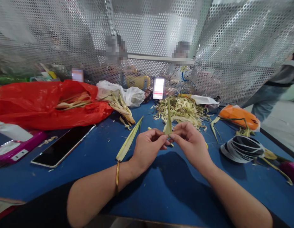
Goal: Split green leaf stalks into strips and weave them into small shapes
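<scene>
Between my two hands, above the blue table, a folded green leaf strip (169,122) points upward with its narrow tip. My left hand (150,145) pinches its lower left side between thumb and fingers. On the other side my right hand (190,142) pinches the lower right edge, thumb tips almost meeting. The leaf looks like dried plant husk; the curled fingers hide its lower end. Beside my left wrist, which wears a gold bangle (117,177), lies another long pale green leaf (129,139). Behind my hands spreads a heap of shredded leaf trimmings (184,110).
On the left are a red plastic bag (30,101) with dry leaves, a dark phone (65,145) and a purple device (30,147). To the right sit a wire-wrapped spool (241,148) and an orange packet (239,116). A perforated metal screen (156,34) stands behind; a person (272,88) is at far right.
</scene>
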Demonstrator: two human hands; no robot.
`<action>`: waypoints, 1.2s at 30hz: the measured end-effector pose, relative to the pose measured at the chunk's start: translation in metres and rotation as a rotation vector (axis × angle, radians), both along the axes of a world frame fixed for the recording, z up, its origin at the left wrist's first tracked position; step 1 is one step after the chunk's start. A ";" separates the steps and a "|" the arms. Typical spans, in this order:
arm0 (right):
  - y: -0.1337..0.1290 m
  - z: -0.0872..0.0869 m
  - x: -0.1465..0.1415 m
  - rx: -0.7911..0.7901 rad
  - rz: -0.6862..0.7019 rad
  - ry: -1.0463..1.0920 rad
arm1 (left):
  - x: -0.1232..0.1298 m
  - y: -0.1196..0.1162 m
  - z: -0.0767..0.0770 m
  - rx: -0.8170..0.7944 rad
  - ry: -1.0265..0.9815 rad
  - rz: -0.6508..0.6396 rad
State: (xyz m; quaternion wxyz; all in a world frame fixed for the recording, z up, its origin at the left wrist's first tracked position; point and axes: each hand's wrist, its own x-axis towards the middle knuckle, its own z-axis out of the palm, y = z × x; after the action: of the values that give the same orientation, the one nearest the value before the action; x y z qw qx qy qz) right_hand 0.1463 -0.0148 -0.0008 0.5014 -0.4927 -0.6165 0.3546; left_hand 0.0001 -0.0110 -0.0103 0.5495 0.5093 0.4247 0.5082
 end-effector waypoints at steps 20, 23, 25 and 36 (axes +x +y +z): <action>0.006 -0.004 0.004 -0.083 0.060 0.074 | -0.001 0.003 0.006 -0.029 0.035 -0.004; 0.009 -0.002 0.006 -0.154 0.052 0.147 | -0.001 0.004 0.008 -0.064 0.005 -0.005; 0.009 0.000 0.006 -0.185 0.051 0.149 | -0.001 0.004 0.008 -0.092 -0.014 -0.008; 0.007 -0.003 0.005 -0.152 0.073 -0.030 | -0.002 0.005 0.001 -0.012 0.080 -0.031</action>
State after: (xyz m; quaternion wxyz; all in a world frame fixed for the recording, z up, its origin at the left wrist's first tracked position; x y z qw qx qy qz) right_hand 0.1510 -0.0073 -0.0038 0.4401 -0.5116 -0.6129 0.4109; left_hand -0.0020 -0.0059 -0.0091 0.5430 0.5325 0.4411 0.4764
